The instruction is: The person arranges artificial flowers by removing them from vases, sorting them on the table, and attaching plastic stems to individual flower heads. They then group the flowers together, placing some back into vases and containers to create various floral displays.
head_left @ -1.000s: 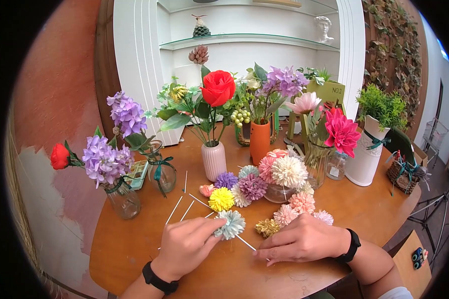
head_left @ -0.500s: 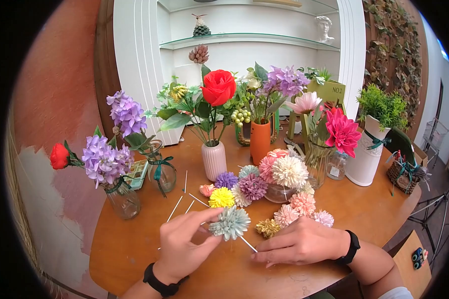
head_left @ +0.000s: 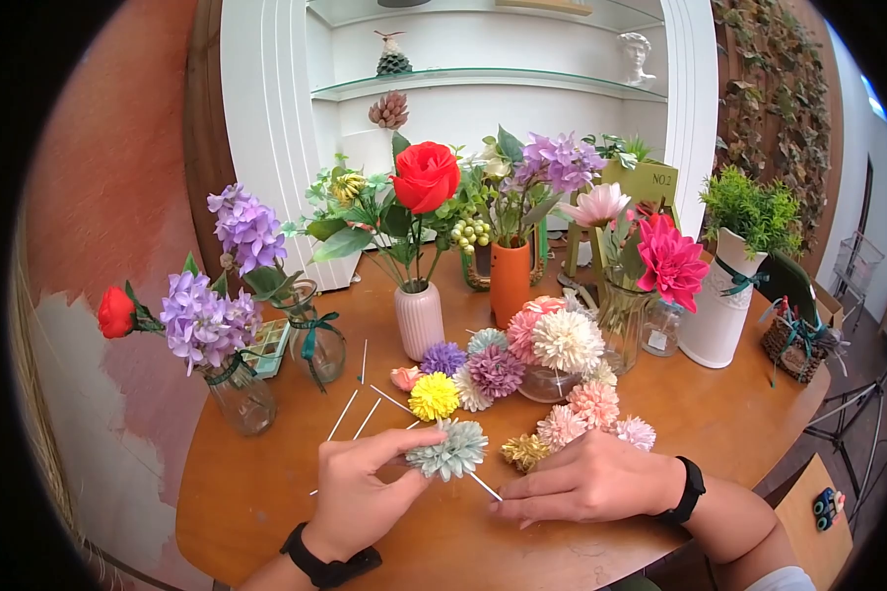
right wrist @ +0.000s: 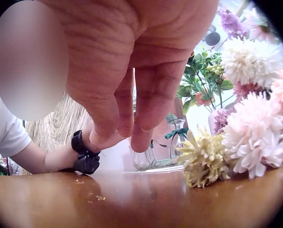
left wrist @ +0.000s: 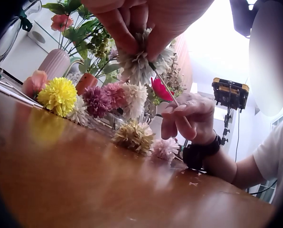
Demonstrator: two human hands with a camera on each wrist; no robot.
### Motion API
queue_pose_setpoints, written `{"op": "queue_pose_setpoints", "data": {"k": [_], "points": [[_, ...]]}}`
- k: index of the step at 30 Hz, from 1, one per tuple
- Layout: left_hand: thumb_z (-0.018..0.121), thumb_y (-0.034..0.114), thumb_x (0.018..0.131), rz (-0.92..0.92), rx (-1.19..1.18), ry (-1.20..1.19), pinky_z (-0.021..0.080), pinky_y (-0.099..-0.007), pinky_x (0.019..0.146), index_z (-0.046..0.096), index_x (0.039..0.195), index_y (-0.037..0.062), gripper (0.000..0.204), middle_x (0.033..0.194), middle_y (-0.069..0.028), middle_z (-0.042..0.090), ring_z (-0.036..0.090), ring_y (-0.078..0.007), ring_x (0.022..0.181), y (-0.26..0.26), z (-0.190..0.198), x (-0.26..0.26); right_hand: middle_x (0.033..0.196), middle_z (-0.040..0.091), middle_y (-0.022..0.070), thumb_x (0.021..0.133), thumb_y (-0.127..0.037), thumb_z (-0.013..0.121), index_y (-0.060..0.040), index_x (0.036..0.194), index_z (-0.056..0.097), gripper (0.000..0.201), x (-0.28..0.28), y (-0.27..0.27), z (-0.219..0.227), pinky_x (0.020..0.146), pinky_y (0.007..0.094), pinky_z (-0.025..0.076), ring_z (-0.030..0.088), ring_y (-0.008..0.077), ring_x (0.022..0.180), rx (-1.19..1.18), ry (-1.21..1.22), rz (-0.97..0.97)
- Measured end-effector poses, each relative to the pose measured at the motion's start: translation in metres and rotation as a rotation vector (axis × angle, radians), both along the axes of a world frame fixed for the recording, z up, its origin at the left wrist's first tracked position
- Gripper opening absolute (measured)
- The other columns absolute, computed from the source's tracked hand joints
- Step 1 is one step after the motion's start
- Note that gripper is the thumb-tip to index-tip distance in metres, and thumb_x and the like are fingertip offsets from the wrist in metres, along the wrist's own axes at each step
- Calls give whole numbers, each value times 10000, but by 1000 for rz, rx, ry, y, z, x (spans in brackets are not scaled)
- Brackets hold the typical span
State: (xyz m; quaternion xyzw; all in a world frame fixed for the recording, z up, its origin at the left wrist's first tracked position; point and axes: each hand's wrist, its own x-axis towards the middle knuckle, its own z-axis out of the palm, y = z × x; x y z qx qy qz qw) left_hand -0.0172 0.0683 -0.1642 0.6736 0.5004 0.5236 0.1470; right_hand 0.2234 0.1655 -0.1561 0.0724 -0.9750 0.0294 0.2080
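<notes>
A pale blue-grey artificial pompom flower (head_left: 448, 451) is pinched between the thumb and fingers of my left hand (head_left: 367, 491). Its thin white stem (head_left: 485, 487) slants down to the right from under the petals. My right hand (head_left: 593, 479) pinches the lower end of that stem, low over the table. From the left wrist, the stem (left wrist: 164, 84) is seen entering the underside of the flower (left wrist: 140, 65) at a dark green base. Behind the hands lie a yellow pompom flower (head_left: 434, 396) and a gold one (head_left: 525, 451).
Several loose white sticks (head_left: 368, 418) lie beyond my left hand. Pink, purple and cream pompom flowers (head_left: 568, 341) are heaped around a glass bowl. Further back stand a pink ribbed vase (head_left: 420, 321), an orange vase (head_left: 510, 286), glass vases (head_left: 243, 402) and a white pitcher (head_left: 716, 315).
The left fingers have shifted their grip on the flower, and its face has tilted further upward. My right hand stays at the stem's lower end.
</notes>
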Motion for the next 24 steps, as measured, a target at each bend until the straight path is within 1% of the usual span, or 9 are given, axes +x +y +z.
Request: {"op": "queue_pose_setpoints", "data": {"k": [5, 11, 13, 15, 17, 19, 20, 22, 24], "points": [[698, -68, 741, -1, -36, 80, 569, -278, 802, 698, 1016, -28, 277, 967, -143, 720, 708, -190, 879, -3, 0, 1, 1059, 676, 31, 785, -148, 688, -74, 1148, 648, 372, 0, -1, 1, 563, 284, 541, 659, 166, 718, -8, 14, 6], [706, -67, 725, 12, 77, 87, 565, -289, 816, 702, 1005, -19, 284, 975, -146, 718, 707, -207, 903, 1, -3, 2, 1008, 681, 50, 808, -219, 722, -66, 1159, 641, 392, 0, 2, 0, 556, 290, 536, 657, 175, 687, -62, 58, 13], [645, -93, 697, 45, 153, 80, 558, -295, 796, 716, 1005, 33, 341, 1001, -159, 711, 707, -229, 902, 2, -3, 3, 988, 681, 63, 810, -254, 737, -61, 1160, 639, 412, 1, 1, 2, 556, 292, 535, 657, 180, 680, -108, 93, 13], [641, -102, 698, 20, 170, 106, 557, -295, 804, 718, 1005, 36, 346, 1005, -147, 708, 701, -227, 906, 4, -1, 1, 890, 653, 29, 814, -339, 721, -100, 1173, 611, 445, 5, 0, 7, 547, 295, 526, 635, 192, 637, -116, 118, -84], [636, -111, 699, -3, 188, 132, 555, -295, 811, 720, 1006, 39, 352, 1009, -135, 704, 694, -225, 911, 3, 3, 1, 912, 646, 39, 811, -343, 727, -100, 1179, 602, 459, 4, 3, 2, 556, 294, 530, 637, 200, 639, -126, 193, -123], [613, -133, 700, -167, 145, 246, 557, -297, 810, 725, 1011, 52, 378, 1005, -101, 662, 672, -220, 892, -1, 9, 2, 933, 639, 49, 807, -347, 733, -99, 1184, 594, 472, 3, 3, 3, 564, 293, 533, 638, 207, 641, -135, 271, -163], [580, -160, 706, -290, 125, 189, 562, -304, 804, 727, 1021, 71, 416, 1041, -89, 571, 641, -218, 930, 1, 0, 1, 1003, 643, 78, 786, -310, 762, -74, 1169, 592, 480, 2, 1, 6, 596, 298, 545, 657, 218, 712, -179, 269, -146], [568, -171, 706, -386, 129, 188, 562, -308, 808, 726, 1017, 74, 426, 1059, -97, 539, 628, -217, 957, 2, -2, 7, 1073, 646, 108, 766, -272, 791, -50, 1154, 590, 491, 2, 0, 9, 628, 302, 557, 676, 228, 782, -221, 267, -131], [557, -188, 709, -492, 52, 209, 560, -321, 842, 723, 1000, 73, 424, 1081, -104, 466, 591, -214, 1005, -1, -1, 8, 1127, 633, 119, 783, -243, 774, -46, 1140, 593, 445, 2, -1, 8, 656, 313, 564, 674, 247, 820, -228, 134, -78]]}}
